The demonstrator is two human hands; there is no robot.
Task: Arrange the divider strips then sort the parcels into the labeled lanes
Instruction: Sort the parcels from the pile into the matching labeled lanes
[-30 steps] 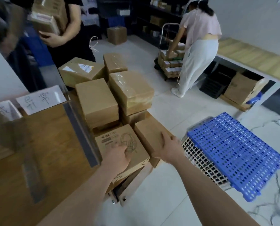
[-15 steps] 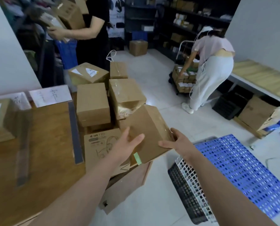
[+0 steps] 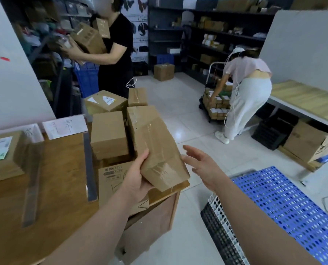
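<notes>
My left hand (image 3: 135, 180) grips a taped brown parcel (image 3: 155, 146) from its left underside and holds it tilted above the pile of parcels at the table's right end. Just right of the parcel, my right hand (image 3: 205, 167) hovers with fingers spread, not touching it. Under the lifted parcel lies a printed carton (image 3: 111, 180); a plain box (image 3: 108, 134) stands behind it. Two dark divider strips (image 3: 89, 165) (image 3: 32, 186) lie on the wooden table (image 3: 60, 188). Handwritten lane labels (image 3: 64, 126) stand at the table's far edge. A labelled parcel (image 3: 0, 155) sits in the left lane.
A blue perforated pallet (image 3: 285, 203) lies on black and white crates to my right. A person in black (image 3: 115, 54) holds boxes behind the table. Another person (image 3: 243, 92) bends over a loaded cart (image 3: 216, 106). Shelving lines the back wall; cartons sit under the right bench.
The taped parcel came up off the pile and tilted toward me. My left hand left the printed carton and took the parcel; my right hand let go and opened.
</notes>
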